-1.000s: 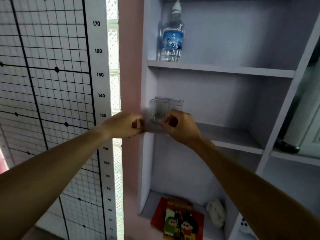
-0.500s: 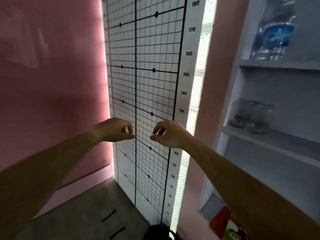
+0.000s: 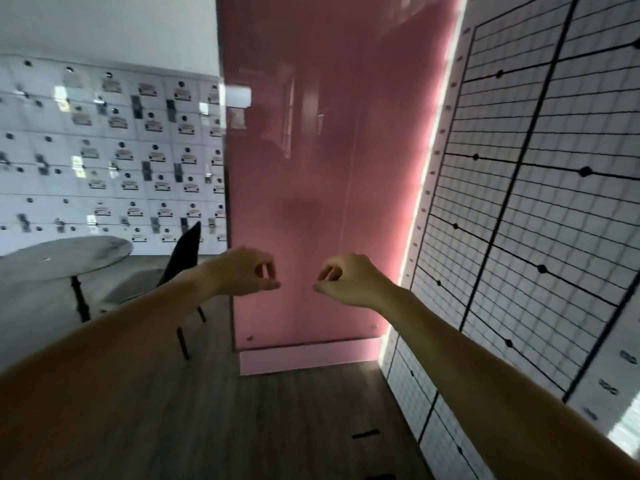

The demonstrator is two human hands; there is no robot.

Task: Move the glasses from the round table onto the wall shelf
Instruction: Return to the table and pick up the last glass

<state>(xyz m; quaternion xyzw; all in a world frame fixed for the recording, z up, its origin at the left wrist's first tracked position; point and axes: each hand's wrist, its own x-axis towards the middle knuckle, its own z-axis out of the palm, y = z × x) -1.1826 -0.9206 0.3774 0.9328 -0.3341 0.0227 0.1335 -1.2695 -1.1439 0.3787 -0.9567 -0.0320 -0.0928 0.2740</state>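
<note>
- Both arms reach forward at chest height in front of a glossy pink wall (image 3: 311, 168); neither carries anything.
- The left hand (image 3: 247, 271) hangs in a loose curl, thumb and fingertips pinched lightly together on nothing, a shape that reads as a relaxed carry-over from gripping rather than a grasp.
- The right hand (image 3: 349, 280) mirrors it just beside, fingers drawn in against the thumb, also empty.
- The round table (image 3: 65, 256) stands far left, past a dark chair (image 3: 181, 252); its pale top appears bare from this angle, with no glasses visible on it, though blur leaves small items uncertain.
- The glasses and the wall shelf are out of view, so their position cannot be told here.
- A grid chart (image 3: 536, 202) with a height scale covers the right wall; a bank of small lockers (image 3: 110, 150) lines the far-left wall.
- Judgement: with both hands free and the head turned toward the table, this looks like a trip to check for or fetch any remaining glasses.
</note>
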